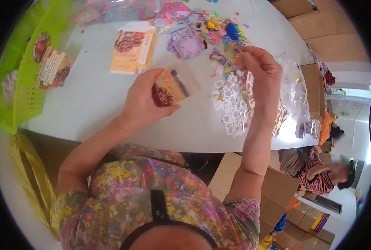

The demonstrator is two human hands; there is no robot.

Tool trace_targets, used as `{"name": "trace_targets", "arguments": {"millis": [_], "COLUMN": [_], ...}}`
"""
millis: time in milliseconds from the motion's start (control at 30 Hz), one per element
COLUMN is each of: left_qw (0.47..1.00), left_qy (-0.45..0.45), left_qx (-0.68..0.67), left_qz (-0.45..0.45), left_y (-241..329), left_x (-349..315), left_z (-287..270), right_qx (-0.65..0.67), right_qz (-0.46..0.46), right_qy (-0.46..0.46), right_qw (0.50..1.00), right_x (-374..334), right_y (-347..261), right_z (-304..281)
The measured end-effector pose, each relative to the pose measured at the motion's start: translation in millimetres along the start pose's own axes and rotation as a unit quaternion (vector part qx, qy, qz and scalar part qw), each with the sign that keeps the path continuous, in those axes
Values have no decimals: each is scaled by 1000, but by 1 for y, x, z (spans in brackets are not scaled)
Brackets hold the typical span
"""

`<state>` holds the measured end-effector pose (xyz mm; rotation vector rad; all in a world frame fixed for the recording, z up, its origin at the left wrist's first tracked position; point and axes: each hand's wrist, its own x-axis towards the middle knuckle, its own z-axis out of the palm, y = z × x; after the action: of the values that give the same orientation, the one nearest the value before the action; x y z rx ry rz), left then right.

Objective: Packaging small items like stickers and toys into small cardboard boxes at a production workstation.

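My left hand is closed around a small yellow-orange carton with a cartoon picture on it. Its right end is open, and a clear or pale flap sticks out there. Over the far right of the table, my right hand is pinched beside a heap of small colourful trinkets. What its fingertips hold is too small to make out. Under that wrist lies a pile of little white printed packets. Beyond the held carton, flattened yellow cartons lie stacked, with purple frame-shaped cards to their right.
A bright green plastic basket stands at the left edge, with several finished-looking cartons against it. A clear plastic bag and a cardboard box border the right side. Another person sits off to the right.
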<state>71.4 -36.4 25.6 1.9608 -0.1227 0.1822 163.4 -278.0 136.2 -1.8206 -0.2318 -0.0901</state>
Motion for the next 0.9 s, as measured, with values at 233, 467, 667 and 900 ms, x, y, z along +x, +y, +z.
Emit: {"name": "trace_targets", "arguments": {"millis": [233,467,667,900], "left_qw": [996,993,991,983], "left_qy": [13,41,103,137], "left_qx": [74,89,35,27], "left_qz": [40,71,76,123], "left_y": [8,-2,-1,-4], "left_x": [-5,-18,-17,-15], "left_z": [-2,-10,-12,-19], "right_qx": [86,-82,-278,-346], "right_qz": [16,-12,-244,-315], "right_qy": [-129,-123,-121,-165], "right_qw": [988,989,921,868], "right_x": [-37,-54,-59,-61], "right_y": [-34,-35,-41,-27], "right_z": [58,91,94,109]}}
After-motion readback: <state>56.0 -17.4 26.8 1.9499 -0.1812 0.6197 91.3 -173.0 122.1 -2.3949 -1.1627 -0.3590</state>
